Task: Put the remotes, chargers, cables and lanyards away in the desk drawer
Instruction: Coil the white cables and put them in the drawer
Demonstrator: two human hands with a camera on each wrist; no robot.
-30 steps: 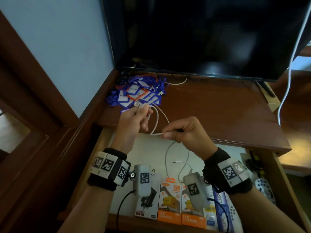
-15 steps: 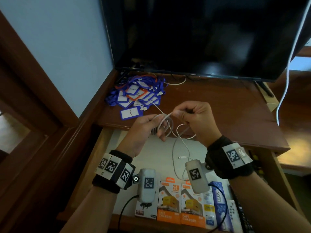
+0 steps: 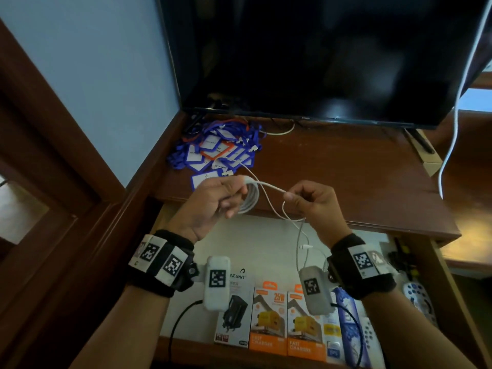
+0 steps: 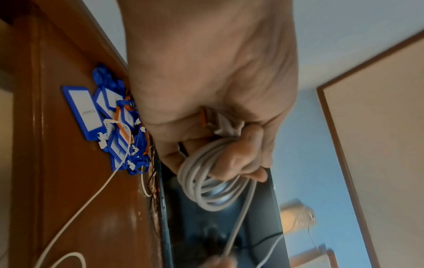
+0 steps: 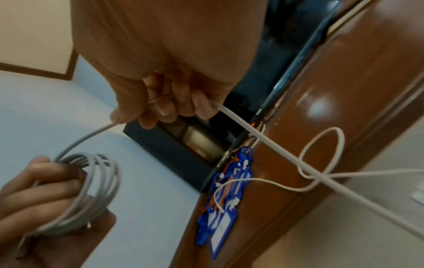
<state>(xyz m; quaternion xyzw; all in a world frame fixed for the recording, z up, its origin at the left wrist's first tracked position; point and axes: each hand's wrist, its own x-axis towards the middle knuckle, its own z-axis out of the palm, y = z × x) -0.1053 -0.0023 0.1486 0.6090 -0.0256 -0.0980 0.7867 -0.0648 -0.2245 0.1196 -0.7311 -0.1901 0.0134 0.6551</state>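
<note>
Nearest me, charger boxes (image 3: 269,323) lie in the open drawer (image 3: 266,230). Above it, my L hand (image 3: 215,203) has its fingers (image 4: 238,157) curled thru the coiled white cable (image 3: 250,198). R hand (image 3: 314,206) pinches the cable's loose run btwn thumb & fingers (image 5: 160,107); the tail hangs into the drawer. Farther back, blue lanyards (image 3: 218,153) are piled on the table (image 3: 346,177), under the TV (image 3: 319,62).

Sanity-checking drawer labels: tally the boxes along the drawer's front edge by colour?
Orange boxes: 2
Grey-white box showing a black charger: 1
White-and-yellow box, partly hidden: 1
Blue box: 1
Total: 5
</note>
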